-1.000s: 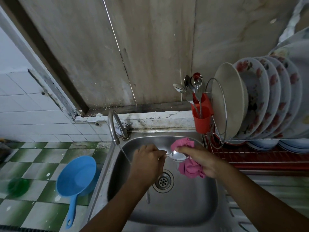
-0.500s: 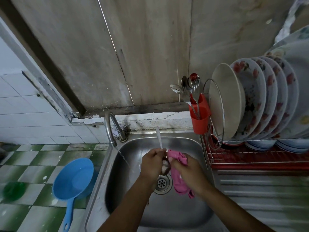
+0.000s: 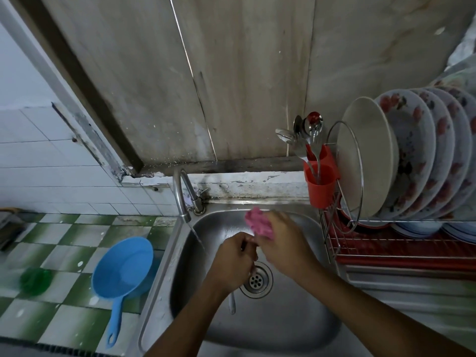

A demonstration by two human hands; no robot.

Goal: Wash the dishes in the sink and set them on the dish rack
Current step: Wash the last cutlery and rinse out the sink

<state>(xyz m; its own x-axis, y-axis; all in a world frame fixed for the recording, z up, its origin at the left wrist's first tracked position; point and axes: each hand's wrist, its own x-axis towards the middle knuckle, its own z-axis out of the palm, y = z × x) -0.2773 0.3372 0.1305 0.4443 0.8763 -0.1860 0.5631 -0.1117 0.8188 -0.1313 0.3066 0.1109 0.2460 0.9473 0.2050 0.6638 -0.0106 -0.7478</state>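
Stained wall panels rise behind the steel sink (image 3: 296, 328), with green-checked tiles along its left edge where a blue dipper (image 3: 123, 269) lies. My left hand (image 3: 231, 261) is closed in a fist over the drain (image 3: 257, 279), gripping a spoon (image 3: 232, 304); its handle runs roughly straight toward me, pointing at the sink's near edge, while the bowl end is hidden in my fingers. My right hand (image 3: 283, 246) touches the left, fingers curled tight around a crumpled pink cloth (image 3: 257, 222) that sticks out toward the sink's far edge. Water runs from the tap (image 3: 181, 194) at the far left corner. At the right edge stands the dish rack (image 3: 342, 243) with upright plates (image 3: 412, 155) and a red cutlery cup (image 3: 320, 181).
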